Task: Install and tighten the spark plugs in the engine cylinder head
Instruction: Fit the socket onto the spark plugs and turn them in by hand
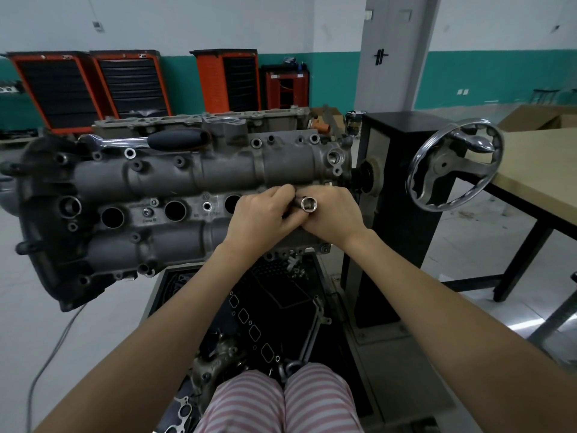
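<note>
The grey engine cylinder head lies across an engine stand in front of me. Three open spark plug wells show along its middle, the leftmost well widest in view. Over the right end of that row, my left hand and my right hand meet around a chrome socket, whose open square drive end faces me. Both hands curl their fingers on it. The plug and the rightmost well are hidden under my hands. A ratchet wrench with a black handle rests on the head's far side.
The stand's chrome handwheel sticks out to the right of the head, beside a black column. A wooden table stands further right. Below the head, a black tray holds gaskets and loose parts. Orange tool cabinets line the back wall.
</note>
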The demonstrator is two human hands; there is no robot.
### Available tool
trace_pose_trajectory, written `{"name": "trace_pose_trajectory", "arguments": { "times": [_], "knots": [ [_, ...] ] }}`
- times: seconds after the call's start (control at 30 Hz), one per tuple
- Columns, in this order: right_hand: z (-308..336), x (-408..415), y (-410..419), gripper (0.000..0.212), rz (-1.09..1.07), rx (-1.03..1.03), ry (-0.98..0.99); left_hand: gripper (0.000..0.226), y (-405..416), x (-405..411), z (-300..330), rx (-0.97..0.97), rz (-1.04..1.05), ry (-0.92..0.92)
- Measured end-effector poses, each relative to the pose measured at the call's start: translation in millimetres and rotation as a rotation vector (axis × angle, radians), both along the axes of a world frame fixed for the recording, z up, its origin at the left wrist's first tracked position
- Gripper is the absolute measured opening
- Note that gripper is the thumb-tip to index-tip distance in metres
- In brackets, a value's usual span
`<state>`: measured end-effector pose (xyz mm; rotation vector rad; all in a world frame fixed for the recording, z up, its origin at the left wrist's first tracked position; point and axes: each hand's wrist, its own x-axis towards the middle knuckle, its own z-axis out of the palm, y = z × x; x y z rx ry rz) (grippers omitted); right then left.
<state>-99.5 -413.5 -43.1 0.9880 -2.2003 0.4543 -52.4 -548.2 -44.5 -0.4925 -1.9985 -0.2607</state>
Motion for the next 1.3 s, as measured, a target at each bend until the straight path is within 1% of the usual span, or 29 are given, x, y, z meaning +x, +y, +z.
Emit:
{"name": "trace_pose_trajectory", "arguments": {
  "times": [0.07,0.13,0.23,0.33,0.43,0.53,0.63,0.7,0.8,0.93,1.03,1.13,1.23,1.3],
  "knots": [
    [0.2,0.1,-0.2,0.014,-0.001,0.006,-0.008,0.034,-0.1,-0.2,-0.1,-0.005,0.003,0.021],
    [1.5,1.3,-0.3,0.017,0.009,-0.009,-0.003,0.03,0.4,1.4,0.0,0.033,-0.017,-0.006],
    [3.2,2.4,-0.4,0.02,0.006,0.036,-0.015,0.025,2.0,4.5,1.4,0.054,-0.059,-0.054],
    [3.1,1.0,0.4,0.014,0.012,0.069,-0.008,0.026,3.3,6.8,3.1,0.014,-0.051,-0.081],
    [2.2,1.7,0.8,0.012,0.04,0.034,-0.016,0.029,2.3,5.8,2.1,0.04,-0.026,-0.102],
    [1.8,2.5,0.8,0.013,0.052,-0.041,-0.004,0.035,0.2,1.7,0.6,0.047,-0.006,-0.064],
    [1.9,3.1,-0.1,0.014,0.05,-0.067,-0.001,0.038,-0.5,-0.8,0.4,0.012,0.001,-0.004],
    [2.2,3.2,-0.3,0.014,0.035,-0.052,-0.007,0.035,-0.2,0.2,0.1,0.008,-0.01,-0.015],
    [2.4,2.3,-0.8,0.019,0.004,0.003,-0.005,0.029,0.8,3.5,1.2,0.037,-0.055,-0.082],
    [2.9,0.9,0.0,0.02,-0.001,0.067,0.01,0.025,2.6,6.5,2.9,-0.023,-0.078,-0.112],
    [2.6,2.7,0.6,0.016,0.022,0.048,-0.006,0.028,2.8,6.6,2.6,0.009,-0.039,-0.114],
    [2.4,2.0,0.4,0.012,0.028,-0.013,-0.03,0.033,1.4,2.1,0.6,0.018,0.0,-0.042],
    [1.6,0.5,0.3,0.013,0.014,-0.047,-0.024,0.041,-1.0,-2.3,-1.4,0.052,-0.024,-0.014],
    [1.8,0.8,0.3,0.015,0.014,-0.06,-0.015,0.041,-1.8,-2.7,-2.2,0.055,-0.042,-0.015]
  ]
}}
